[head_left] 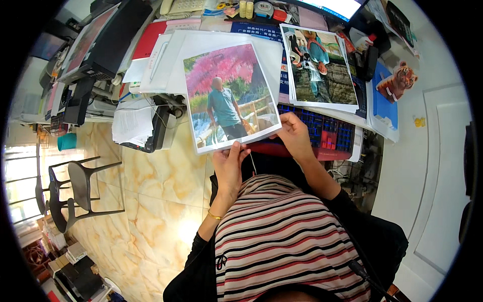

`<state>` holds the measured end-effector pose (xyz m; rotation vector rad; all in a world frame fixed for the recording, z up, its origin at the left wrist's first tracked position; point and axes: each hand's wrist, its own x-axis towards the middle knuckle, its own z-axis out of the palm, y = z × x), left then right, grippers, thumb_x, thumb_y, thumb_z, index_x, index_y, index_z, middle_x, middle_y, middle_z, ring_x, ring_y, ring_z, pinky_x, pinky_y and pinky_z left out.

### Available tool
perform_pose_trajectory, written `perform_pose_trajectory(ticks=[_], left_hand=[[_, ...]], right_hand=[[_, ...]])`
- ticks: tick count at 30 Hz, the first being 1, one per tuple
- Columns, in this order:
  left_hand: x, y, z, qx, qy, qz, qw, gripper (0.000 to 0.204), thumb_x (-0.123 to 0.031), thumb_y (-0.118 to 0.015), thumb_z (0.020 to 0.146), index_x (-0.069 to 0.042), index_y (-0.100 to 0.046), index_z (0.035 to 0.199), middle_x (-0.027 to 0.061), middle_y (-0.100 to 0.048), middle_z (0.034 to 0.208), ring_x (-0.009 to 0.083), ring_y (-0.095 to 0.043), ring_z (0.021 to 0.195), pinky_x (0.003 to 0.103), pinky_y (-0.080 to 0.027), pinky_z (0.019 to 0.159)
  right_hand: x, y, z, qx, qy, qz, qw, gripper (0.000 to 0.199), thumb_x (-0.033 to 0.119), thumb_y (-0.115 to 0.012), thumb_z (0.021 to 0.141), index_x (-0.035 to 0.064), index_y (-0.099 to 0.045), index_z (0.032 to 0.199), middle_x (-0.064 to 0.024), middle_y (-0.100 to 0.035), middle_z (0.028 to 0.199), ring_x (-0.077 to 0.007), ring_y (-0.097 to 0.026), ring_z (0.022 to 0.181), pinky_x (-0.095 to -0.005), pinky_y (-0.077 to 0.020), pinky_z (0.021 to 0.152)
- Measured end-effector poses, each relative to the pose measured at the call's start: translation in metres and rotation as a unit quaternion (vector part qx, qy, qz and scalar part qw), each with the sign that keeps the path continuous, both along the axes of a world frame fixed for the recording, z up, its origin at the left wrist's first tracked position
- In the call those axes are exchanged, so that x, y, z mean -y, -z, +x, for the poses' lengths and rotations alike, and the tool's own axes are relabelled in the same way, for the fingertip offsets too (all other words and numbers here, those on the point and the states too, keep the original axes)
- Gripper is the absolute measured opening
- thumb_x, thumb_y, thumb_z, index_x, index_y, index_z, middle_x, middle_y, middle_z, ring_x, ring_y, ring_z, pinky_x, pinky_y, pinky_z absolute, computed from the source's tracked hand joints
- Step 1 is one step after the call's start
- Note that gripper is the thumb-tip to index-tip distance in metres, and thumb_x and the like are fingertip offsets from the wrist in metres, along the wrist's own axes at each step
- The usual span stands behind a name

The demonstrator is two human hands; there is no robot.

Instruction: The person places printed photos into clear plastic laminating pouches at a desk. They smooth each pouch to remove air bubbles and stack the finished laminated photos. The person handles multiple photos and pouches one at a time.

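A large photo print (224,108) is tilted above the desk's front edge, showing a person in a teal shirt before pink blossoms. What looks like a transparent sleeve or white border runs around it. My left hand (229,168) pinches the bottom edge, thumb on top. At the lower right corner, my right hand (295,136) grips the print, its fingers partly behind it. White sheets or sleeves (173,60) lie under and beyond the print. To the right rests a small stack of photo prints (322,80), the top one showing people by a rock wall.
A backlit keyboard (329,132) sits below the stack. On the left stand a black printer (108,45) and a paper pile (132,123). A telephone (182,6) and a monitor (334,6) are at the back. A tiger figure (397,83) is at the right, a chair (80,186) at the left.
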<state>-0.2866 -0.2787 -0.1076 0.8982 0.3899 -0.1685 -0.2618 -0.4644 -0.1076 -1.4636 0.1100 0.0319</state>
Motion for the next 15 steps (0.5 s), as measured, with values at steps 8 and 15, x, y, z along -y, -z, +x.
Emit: perform_pose_trajectory(ticks=[8,15], left_hand=[[0.003,0.000,-0.007,0.027,-0.026,0.044,0.998,0.019,-0.006,-0.057,0.091,0.004,-0.051,0.105,0.0089,-0.059,0.091,0.0143,-0.059,0.078,0.030,-0.056,0.072],[0.004,0.003,-0.018,0.041,-0.025,0.084,0.995,0.022,-0.008,-0.057,0.091,0.005,-0.048,0.107,0.0099,-0.059,0.092,0.0139,-0.060,0.079,0.031,-0.057,0.073]], right_hand=[[-0.003,-0.002,0.004,-0.065,-0.011,0.136,0.989,0.031,0.022,-0.042,0.098,-0.0036,-0.057,0.103,-0.0091,-0.063,0.092,-0.0165,-0.064,0.081,-0.0298,-0.0539,0.070],[-0.003,-0.001,-0.003,-0.082,0.005,0.168,0.982,0.028,0.021,-0.043,0.097,-0.0018,-0.059,0.101,-0.0057,-0.062,0.091,-0.0124,-0.061,0.083,-0.0276,-0.0510,0.074]])
